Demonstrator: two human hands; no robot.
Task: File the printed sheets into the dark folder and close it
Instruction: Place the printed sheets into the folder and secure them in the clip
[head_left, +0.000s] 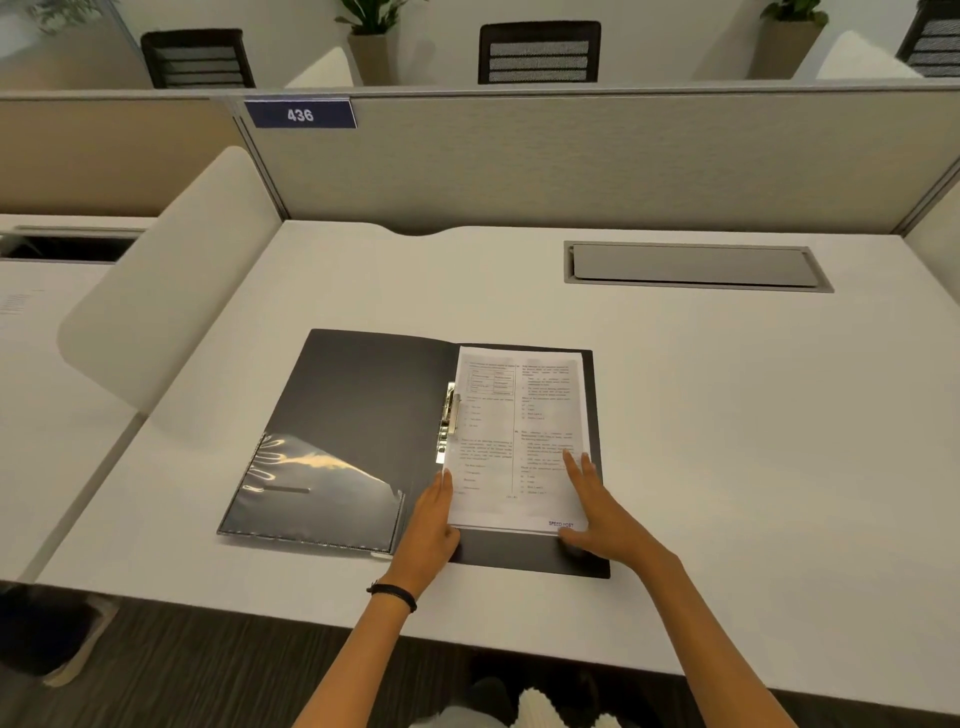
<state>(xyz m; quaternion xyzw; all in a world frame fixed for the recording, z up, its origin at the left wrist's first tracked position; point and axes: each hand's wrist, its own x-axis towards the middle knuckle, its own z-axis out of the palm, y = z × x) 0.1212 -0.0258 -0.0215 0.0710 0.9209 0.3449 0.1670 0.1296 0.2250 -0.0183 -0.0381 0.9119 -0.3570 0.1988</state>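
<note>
Currently, the dark folder (363, 415) is lying open on the white desk (727, 415), with the printed sheets (514, 441) resting on its right half beside the metal clip (449, 415). The left hand (428, 525) and right hand (597, 509) are lying flat with fingers extended, bracketing the sheets' lower edges, grasping nothing.

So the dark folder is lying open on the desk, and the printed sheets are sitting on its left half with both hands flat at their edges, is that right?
Not quite. The head view shows the dark folder lying open on the desk, but the printed sheets sit on its right half, beside the metal clip. The left hand and right hand are flat at the sheets' edges, as you said.
</note>
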